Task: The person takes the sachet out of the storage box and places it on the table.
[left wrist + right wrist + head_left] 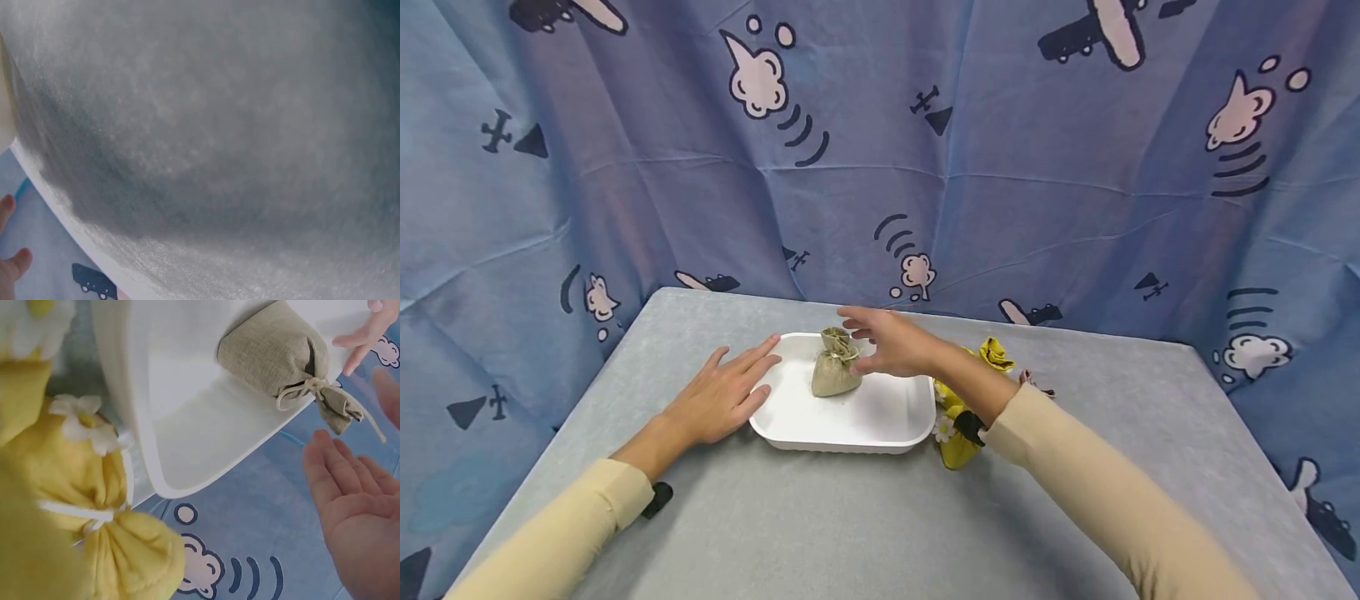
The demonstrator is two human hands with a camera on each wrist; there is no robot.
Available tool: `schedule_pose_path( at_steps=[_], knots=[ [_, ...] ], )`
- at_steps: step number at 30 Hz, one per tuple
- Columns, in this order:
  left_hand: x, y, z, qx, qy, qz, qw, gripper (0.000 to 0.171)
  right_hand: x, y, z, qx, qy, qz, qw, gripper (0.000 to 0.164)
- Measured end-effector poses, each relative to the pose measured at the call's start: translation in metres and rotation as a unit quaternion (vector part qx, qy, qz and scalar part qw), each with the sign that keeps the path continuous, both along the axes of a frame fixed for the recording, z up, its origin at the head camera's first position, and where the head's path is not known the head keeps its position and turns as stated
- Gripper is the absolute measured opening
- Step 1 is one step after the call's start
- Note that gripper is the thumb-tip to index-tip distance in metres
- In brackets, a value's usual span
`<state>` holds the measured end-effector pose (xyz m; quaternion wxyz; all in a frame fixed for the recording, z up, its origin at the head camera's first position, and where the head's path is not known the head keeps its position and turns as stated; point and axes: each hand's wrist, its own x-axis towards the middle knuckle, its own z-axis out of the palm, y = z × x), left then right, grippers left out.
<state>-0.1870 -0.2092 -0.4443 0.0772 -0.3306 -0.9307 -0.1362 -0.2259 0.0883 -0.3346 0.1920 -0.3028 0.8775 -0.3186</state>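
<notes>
A small beige drawstring pouch (835,379) stands upright in a white rectangular tray (842,429). Its neck is tied with a pale cord, clearest in the right wrist view, where the pouch (269,356) shows a coarse weave. My left hand (722,398) lies at the tray's left rim, fingers extended. Over the tray's far right part is my right hand (898,343), fingers loosely spread and fingertips close to the pouch's neck. In the right wrist view the right palm (362,519) shows with nothing in it. The left wrist view shows mostly table, with fingertips (19,262) at its lower left.
Right of the tray, partly under my right forearm, lie yellow pouches (958,450) with white flowers. Beyond them is a small reddish-brown item (1036,383), mostly hidden by the arm. A grey table (737,517) carries everything, with a blue patterned curtain (850,167) behind it.
</notes>
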Motion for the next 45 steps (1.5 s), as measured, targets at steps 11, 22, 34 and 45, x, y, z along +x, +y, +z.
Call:
schedule_pose_path(
  at_steps=[11,22,34,45],
  knots=[
    [0.0,-0.001,-0.001,0.001,0.0,0.0,1.0,0.049,-0.003,-0.012,-0.011,0.026,0.024,0.011,0.999,0.08],
    [0.0,0.0,0.0,0.003,-0.003,-0.001,1.0,0.05,-0.004,-0.018,-0.019,0.058,0.051,0.009,0.997,0.065],
    [0.0,-0.001,0.0,0.005,-0.006,-0.001,1.0,0.05,-0.003,-0.022,-0.026,0.059,0.069,0.007,0.996,0.03],
    [-0.001,-0.003,-0.003,0.007,0.0,0.0,1.0,0.049,-0.002,-0.022,-0.029,0.048,0.072,-0.019,0.996,0.032]
  ],
)
